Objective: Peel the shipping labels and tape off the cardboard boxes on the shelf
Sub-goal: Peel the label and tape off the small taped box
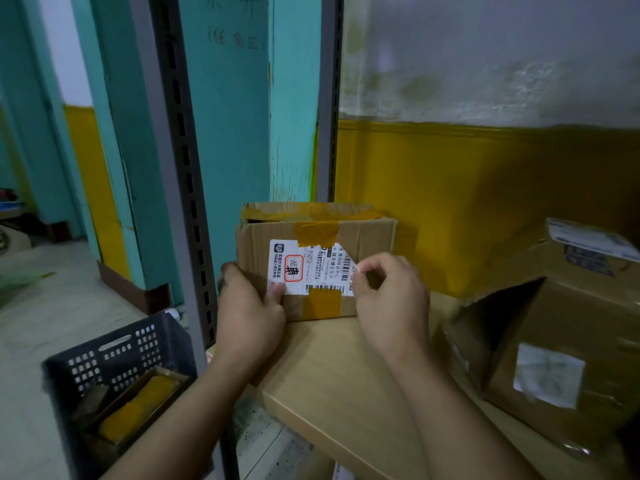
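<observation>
A small cardboard box (pixel 367 233) stands on the wooden shelf (pixel 332 368), its front facing me. A white shipping label (pixel 304 268) with a red stamp covers that front, crossed by strips of brown tape (pixel 317 233) above and below. My left hand (pixel 247 313) grips the box's lower left corner, thumb pressed on the label's bottom edge. My right hand (pixel 388 292) pinches the label's right edge, whose upper right part is torn and lifted off the cardboard.
Two more cardboard boxes (pixel 554 358) with labels lie at the right of the shelf. A dark plastic crate (pixel 114 355) holding flattened cardboard sits on the floor at lower left. Grey metal shelf uprights (pixel 180 202) rise left of the box.
</observation>
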The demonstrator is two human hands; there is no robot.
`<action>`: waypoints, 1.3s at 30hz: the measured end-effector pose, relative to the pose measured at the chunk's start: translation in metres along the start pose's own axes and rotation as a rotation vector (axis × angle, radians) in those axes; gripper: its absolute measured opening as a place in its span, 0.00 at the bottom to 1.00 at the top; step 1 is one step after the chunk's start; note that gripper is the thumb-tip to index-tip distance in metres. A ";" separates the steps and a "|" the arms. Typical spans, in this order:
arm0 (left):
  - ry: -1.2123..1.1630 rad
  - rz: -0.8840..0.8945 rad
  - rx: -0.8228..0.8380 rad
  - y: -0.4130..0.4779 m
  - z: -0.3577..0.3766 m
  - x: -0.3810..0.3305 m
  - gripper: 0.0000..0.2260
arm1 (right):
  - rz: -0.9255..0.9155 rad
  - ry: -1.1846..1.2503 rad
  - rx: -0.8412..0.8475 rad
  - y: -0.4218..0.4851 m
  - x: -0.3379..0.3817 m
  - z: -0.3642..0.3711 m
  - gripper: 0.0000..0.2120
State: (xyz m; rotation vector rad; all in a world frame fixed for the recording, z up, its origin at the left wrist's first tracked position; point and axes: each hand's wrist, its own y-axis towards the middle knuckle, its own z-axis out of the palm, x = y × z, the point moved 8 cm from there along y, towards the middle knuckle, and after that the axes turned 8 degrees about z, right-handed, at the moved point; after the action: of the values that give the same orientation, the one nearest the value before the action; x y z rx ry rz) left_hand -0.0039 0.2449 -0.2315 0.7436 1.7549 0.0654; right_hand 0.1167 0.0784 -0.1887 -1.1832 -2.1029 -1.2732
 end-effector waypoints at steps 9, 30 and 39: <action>-0.017 0.018 0.014 0.002 0.002 0.003 0.17 | 0.090 0.103 0.010 0.000 -0.005 0.000 0.21; 0.021 0.162 0.095 -0.003 0.006 -0.012 0.45 | 0.045 -0.019 -0.155 0.007 -0.003 -0.009 0.07; 0.117 0.507 0.081 0.014 -0.005 -0.061 0.37 | 0.054 0.019 -0.148 0.006 -0.006 -0.001 0.07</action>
State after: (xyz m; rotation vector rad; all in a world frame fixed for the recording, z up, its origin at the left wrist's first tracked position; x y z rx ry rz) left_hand 0.0058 0.2265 -0.1722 1.2518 1.6463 0.3882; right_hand 0.1252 0.0762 -0.1898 -1.2744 -1.9780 -1.4308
